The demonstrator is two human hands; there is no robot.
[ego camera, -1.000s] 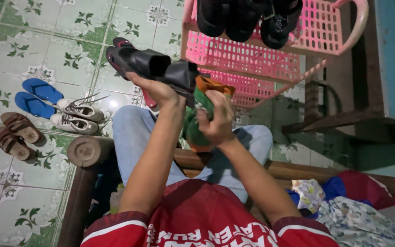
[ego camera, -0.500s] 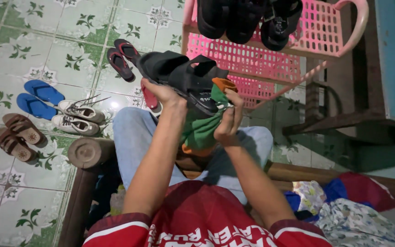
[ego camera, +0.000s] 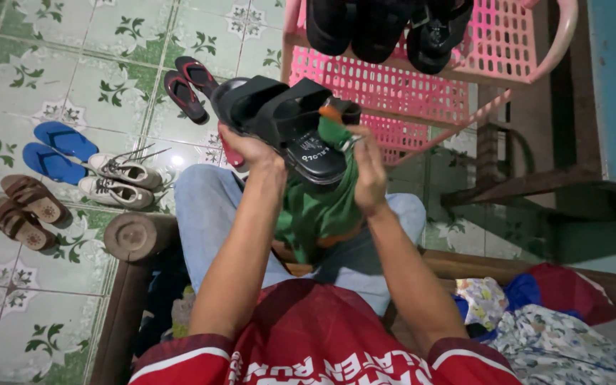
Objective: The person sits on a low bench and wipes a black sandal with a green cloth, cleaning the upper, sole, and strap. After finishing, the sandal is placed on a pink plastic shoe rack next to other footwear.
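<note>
Left hand (ego camera: pixel 251 151): at frame centre, fingers clamped on the black sandal's near end.
Right hand (ego camera: pixel 369 175): fingers closed on the green cloth (ego camera: pixel 319 210), pressing it to the sandal.
Black sandal (ego camera: pixel 286 121): held above the lap, just before the pink rack (ego camera: pixel 422 93).
Floor, left of frame: white sneakers (ego camera: pixel 122 180), blue flip-flops (ego camera: pixel 55 150).

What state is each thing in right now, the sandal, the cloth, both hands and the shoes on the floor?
Black sandal: held up, footbed showing.
Green cloth: pressed to the sandal, hanging down.
Left hand: gripping the sandal.
Right hand: closed on the cloth.
Blue flip-flops: paired, flat on the floor.
White sneakers: side by side, laces loose.
Pink rack: upright, dark shoes on top.
</note>
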